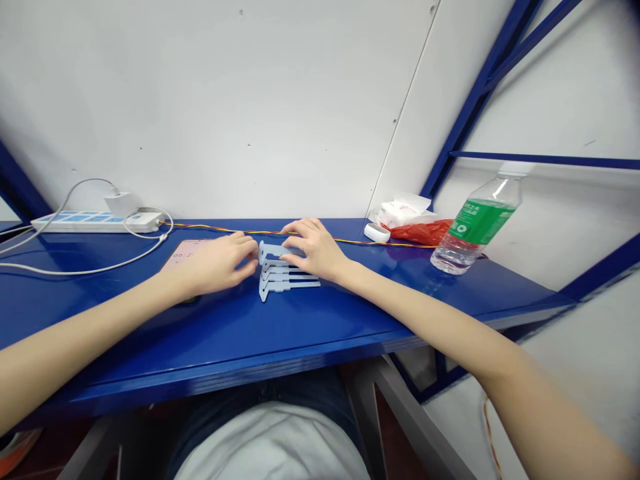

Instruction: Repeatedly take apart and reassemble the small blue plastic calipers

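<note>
A row of several pale blue-grey plastic strips (285,280) with T-shaped ends lies on the blue table (250,327). My left hand (220,261) rests at their left ends, fingers curled and touching the rearmost strip (273,251). My right hand (313,247) lies over the right part of the same rear strip, fingers pinching it. Both hands grip that rear strip between them.
A pink timer (183,252) lies partly under my left hand. A white power strip (95,221) with a charger and cable sits at back left. A water bottle (475,227), a red bag (423,231), tissues (400,210) and a small white device (377,232) stand at right. A thin wire (350,240) runs along the back.
</note>
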A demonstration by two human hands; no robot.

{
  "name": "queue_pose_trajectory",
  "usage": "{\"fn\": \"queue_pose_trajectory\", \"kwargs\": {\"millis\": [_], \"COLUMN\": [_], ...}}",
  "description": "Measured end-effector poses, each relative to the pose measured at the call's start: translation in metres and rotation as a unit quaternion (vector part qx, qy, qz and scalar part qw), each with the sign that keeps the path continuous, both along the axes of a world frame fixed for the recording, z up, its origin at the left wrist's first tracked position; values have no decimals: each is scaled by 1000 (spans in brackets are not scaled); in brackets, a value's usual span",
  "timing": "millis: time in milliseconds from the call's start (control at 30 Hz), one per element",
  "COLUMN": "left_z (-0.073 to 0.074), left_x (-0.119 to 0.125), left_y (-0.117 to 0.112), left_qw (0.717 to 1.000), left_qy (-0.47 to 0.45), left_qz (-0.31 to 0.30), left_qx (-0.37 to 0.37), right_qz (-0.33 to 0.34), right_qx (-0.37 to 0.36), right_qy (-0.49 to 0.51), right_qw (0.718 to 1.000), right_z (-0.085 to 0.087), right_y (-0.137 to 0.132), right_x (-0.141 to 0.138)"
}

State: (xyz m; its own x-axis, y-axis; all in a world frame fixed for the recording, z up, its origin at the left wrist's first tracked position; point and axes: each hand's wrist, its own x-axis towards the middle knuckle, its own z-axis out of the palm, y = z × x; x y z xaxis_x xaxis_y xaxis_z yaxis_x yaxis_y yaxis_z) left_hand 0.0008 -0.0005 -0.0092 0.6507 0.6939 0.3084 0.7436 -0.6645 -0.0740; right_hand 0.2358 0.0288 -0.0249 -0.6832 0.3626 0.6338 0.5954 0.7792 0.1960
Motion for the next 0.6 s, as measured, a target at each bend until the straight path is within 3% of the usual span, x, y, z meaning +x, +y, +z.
{"fn": "queue_pose_trajectory", "kwargs": {"millis": [100, 367, 600], "left_z": [-2, -2, -2], "left_x": [5, -6, -11], "left_y": [-4, 8, 14], "left_qw": [1000, 999, 997], "left_qy": [22, 39, 57], "left_qz": [-10, 24, 18], "left_qx": [0, 20, 41], "right_qz": [17, -45, -26], "right_qx": [-41, -201, -222], "right_qy": [-22, 25, 41], "right_qw": [999, 978, 974], "right_z": [-1, -9, -9], "right_y": [-1, 14, 17], "right_x": [-2, 2, 6]}}
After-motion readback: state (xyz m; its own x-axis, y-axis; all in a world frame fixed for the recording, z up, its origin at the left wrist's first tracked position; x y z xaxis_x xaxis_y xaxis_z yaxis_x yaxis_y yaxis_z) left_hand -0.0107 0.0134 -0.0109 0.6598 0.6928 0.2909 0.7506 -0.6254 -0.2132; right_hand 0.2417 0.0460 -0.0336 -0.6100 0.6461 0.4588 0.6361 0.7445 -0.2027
